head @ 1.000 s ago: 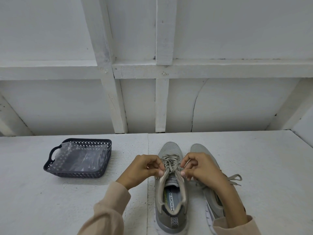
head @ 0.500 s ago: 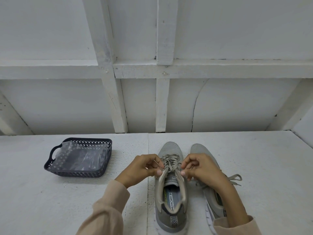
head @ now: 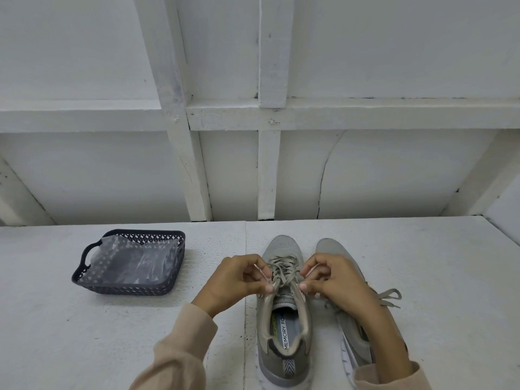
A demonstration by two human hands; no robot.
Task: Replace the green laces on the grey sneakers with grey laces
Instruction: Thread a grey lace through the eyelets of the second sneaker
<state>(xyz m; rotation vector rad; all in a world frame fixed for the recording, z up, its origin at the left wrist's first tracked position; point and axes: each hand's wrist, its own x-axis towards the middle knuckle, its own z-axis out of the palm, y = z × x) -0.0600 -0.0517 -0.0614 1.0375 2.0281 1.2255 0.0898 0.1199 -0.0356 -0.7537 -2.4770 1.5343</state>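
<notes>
Still, lace ends [head: 281, 271] on the sneaker [head: 284, 342] are pinched by the left hand [head: 235, 280] and right hand [head: 336, 280]; little was shifted, so lacing is judged unfinished.

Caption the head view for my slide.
Lacing up: left hand and right hand pinch lace ends above one grey sneaker; second sneaker alongside, dark basket nearby.

White insole strip [head: 285, 332] in sneaker [head: 284, 358], near side of left hand [head: 233, 280] and right hand [head: 334, 280]: read "MEMORY FOA", end hidden. Green wording alongside was unreadable.
</notes>
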